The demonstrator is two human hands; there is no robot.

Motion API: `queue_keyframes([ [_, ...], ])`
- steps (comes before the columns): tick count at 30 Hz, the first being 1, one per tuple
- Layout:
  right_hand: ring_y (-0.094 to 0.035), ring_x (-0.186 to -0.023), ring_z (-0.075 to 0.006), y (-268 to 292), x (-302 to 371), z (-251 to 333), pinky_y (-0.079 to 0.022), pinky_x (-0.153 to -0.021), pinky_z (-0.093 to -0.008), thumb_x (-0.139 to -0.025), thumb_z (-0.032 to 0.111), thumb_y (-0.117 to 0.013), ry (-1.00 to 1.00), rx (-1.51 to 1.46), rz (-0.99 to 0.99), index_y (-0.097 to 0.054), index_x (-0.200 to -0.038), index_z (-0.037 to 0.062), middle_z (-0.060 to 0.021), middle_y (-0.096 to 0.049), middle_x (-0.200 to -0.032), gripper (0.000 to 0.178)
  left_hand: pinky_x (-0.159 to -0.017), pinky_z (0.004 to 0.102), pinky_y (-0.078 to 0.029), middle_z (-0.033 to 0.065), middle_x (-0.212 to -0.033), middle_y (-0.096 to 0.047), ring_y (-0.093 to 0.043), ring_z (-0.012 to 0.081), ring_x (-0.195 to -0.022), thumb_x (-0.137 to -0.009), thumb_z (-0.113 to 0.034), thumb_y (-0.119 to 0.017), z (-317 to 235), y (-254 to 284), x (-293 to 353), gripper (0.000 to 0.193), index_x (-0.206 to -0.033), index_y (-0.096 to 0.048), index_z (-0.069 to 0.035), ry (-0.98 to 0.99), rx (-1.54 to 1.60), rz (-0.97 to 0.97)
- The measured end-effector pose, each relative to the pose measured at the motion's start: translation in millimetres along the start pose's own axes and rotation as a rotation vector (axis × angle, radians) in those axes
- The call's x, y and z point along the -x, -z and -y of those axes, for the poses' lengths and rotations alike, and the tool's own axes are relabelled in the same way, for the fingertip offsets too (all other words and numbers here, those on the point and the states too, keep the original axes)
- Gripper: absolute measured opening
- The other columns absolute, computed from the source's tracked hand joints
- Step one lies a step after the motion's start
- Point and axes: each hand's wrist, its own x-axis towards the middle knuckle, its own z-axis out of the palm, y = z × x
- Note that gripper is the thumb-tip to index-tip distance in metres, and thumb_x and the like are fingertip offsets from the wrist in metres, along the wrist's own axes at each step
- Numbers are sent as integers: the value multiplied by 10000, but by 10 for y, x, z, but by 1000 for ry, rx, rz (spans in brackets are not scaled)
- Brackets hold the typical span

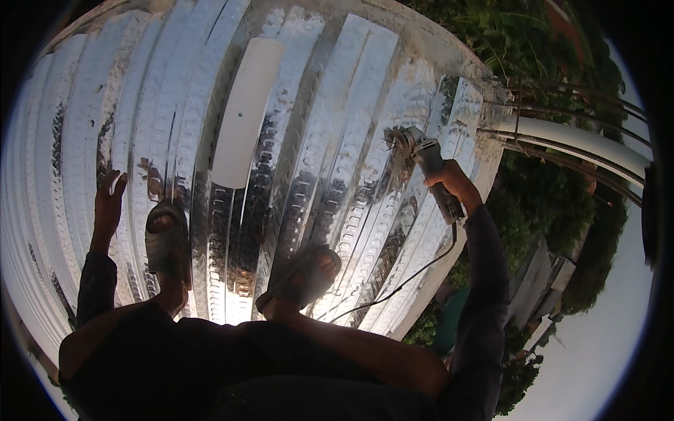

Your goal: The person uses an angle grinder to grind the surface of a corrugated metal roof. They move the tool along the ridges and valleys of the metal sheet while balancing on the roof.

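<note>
My right hand (456,181) is wrapped round the body of an angle grinder (444,200), whose head and disc end rest at or just above the ribbed metal decking (337,119). From the grinder's rear a black power cord (414,274) curves down and left across the sheets. Out to the left, my left hand (109,203) holds nothing; its fingers are bent a little and apart, close to or lightly touching the shiny decking. Whether the grinder's disc is turning cannot be made out.
My sandalled feet (302,281) stand on the decking. A pale flat strip (249,112) lies ahead of them. At the right the deck ends at an edge; beyond it are reinforcing bars (583,112), a white pipe (576,140), trees (540,203) and rooftops lower down.
</note>
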Motion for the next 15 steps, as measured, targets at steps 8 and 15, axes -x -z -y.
queue_keyframes([
  [8,-642,-605,-228,-1,20,64,-512,-617,-386,-612,215,-839,19,-84,36,-727,-879,-75,-121,-693,-753,410,-1179,407,-374,201,-1426,-615,-528,322,-1390,-1025,-400,-647,15,-11,19,533,-1357,-630,17,-13,-1,-13],
  [15,-657,-612,-234,21,-18,-4,-518,-607,-379,-601,217,-844,18,-66,23,-725,-890,-80,-133,-697,-758,431,-1199,405,-349,206,-1438,-608,-507,322,-1415,-1029,-397,-643,51,-43,-8,541,-1370,-621,22,-23,-28,-17],
])
